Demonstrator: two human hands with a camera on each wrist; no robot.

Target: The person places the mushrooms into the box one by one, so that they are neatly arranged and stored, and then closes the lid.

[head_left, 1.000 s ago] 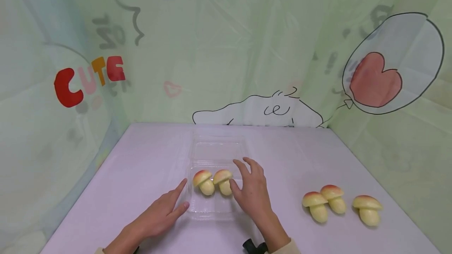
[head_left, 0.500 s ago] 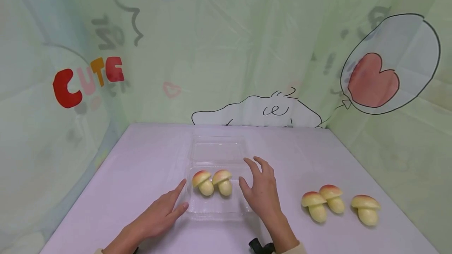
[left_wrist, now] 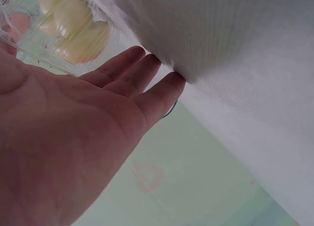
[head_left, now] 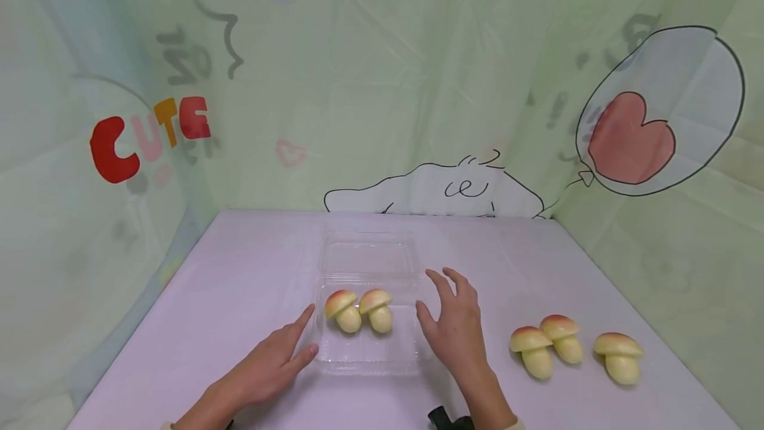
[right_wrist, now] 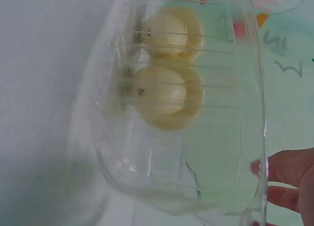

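A clear plastic clamshell box (head_left: 358,350) lies with its lid (head_left: 369,257) folded back, away from me. Inside the base, two pale yellow mushrooms with red-tinged caps, the left mushroom (head_left: 343,311) and the right mushroom (head_left: 377,311), lie side by side. My left hand (head_left: 271,360) rests at the box's left side, index fingertip at the rim. In the left wrist view, other fingertips of that hand (left_wrist: 180,82) reach the tablecloth. By the box's right edge is my right hand (head_left: 458,324), fingers spread and loosely bent, nothing held; the right wrist view shows its fingers (right_wrist: 289,168) behind the clear rim.
To the right on the pale tablecloth (head_left: 251,284) are three similar mushrooms: a pair, the nearer mushroom (head_left: 533,352) against the farther mushroom (head_left: 562,338), and a single mushroom (head_left: 620,358). A printed curtain (head_left: 382,85) encloses the table's back and sides.
My right hand has drawn away to the right from the right mushroom in the box, out to the box's right edge. My left hand and the mushrooms stay where they were.
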